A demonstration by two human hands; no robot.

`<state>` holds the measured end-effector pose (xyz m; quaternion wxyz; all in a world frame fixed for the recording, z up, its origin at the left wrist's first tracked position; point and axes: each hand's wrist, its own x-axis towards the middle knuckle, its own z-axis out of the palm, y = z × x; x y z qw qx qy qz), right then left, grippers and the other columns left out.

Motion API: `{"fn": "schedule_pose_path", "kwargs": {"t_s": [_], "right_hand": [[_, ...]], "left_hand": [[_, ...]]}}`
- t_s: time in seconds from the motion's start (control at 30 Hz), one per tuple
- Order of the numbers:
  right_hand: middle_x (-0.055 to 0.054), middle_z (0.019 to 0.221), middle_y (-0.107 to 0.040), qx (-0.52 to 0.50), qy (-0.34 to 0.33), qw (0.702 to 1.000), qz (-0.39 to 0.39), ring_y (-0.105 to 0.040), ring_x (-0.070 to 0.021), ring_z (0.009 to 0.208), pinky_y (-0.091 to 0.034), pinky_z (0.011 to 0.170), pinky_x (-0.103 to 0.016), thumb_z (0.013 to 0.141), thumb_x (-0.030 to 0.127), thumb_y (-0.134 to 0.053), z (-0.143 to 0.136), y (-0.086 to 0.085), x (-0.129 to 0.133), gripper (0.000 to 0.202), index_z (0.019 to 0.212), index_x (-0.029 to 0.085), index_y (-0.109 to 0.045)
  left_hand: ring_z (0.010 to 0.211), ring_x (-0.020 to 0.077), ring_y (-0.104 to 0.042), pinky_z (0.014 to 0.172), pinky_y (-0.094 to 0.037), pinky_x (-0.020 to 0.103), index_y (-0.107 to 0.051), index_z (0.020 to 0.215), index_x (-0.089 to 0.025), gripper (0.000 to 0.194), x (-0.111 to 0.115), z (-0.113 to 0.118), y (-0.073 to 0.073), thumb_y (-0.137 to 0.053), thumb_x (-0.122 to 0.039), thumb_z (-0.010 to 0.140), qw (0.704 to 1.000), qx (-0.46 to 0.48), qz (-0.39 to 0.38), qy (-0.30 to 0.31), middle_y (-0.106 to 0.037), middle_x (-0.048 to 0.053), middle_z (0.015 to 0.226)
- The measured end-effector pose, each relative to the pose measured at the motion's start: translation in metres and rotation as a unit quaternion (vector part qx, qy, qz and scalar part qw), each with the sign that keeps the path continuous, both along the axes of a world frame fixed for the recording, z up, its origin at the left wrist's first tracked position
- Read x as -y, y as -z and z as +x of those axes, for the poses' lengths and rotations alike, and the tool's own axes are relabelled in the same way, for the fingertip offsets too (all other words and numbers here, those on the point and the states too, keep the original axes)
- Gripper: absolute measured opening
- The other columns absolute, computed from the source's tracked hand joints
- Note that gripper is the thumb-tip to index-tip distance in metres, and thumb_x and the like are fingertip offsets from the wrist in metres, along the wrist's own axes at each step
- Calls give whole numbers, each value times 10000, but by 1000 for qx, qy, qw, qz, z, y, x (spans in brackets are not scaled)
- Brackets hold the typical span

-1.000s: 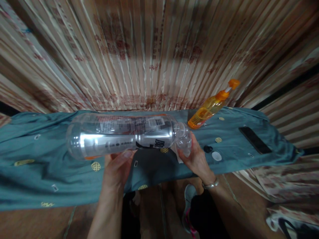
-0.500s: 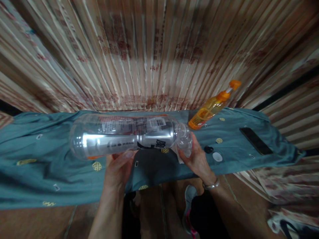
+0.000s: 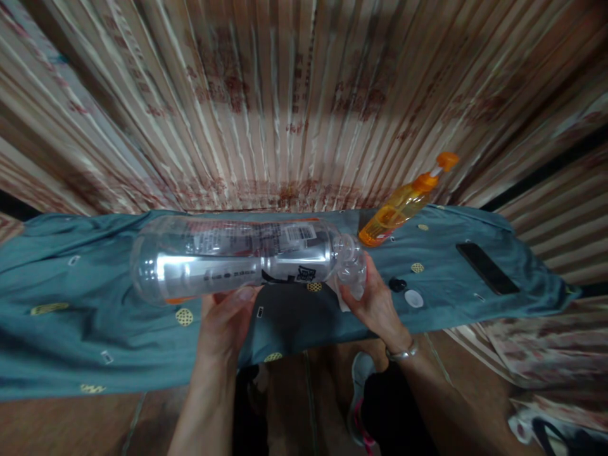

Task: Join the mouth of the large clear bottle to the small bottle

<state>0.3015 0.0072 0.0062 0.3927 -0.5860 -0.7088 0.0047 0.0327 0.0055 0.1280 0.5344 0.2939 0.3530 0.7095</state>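
Note:
A large clear plastic bottle lies sideways in the air above the cloth, its silver label printed with dark characters and a barcode. My left hand grips its body from below, thumb on the near side and the other fingers hidden behind it. At the bottle's right end, my right hand closes around the clear, narrow neck end; whether a separate clear piece sits there I cannot tell. A bit of something white shows beside the right fingers.
A teal patterned cloth covers the narrow table. Behind the hands stands an orange pump bottle. To the right are a small black object, a white round disc and a dark phone. Pleated curtains hang close behind.

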Motion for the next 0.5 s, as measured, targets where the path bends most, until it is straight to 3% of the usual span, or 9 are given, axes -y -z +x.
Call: {"fn": "schedule_pose_path", "kwargs": {"t_s": [0.2, 0.5], "right_hand": [[-234, 1562, -595, -5, -4, 1000, -6, -637, -403, 1406, -593, 1112, -620, 958, 438, -660, 0, 1, 0, 876, 1687, 162, -260], [-222, 1556, -605, 0, -4, 1000, 1, -647, -402, 1392, -602, 1097, -625, 951, 433, -674, 1, 1, 0, 900, 1699, 184, -238]], "left_hand": [[1106, 404, -754, 899, -664, 540, -767, 1040, -291, 609, -1, 1, -4, -999, -377, 483, 1000, -14, -5, -2, -814, 83, 1106], [1067, 368, -768, 885, -670, 501, -778, 1045, -290, 613, -1, -1, 2, -1014, -361, 484, 1000, 4, 7, -8, -814, 79, 1109]]}}
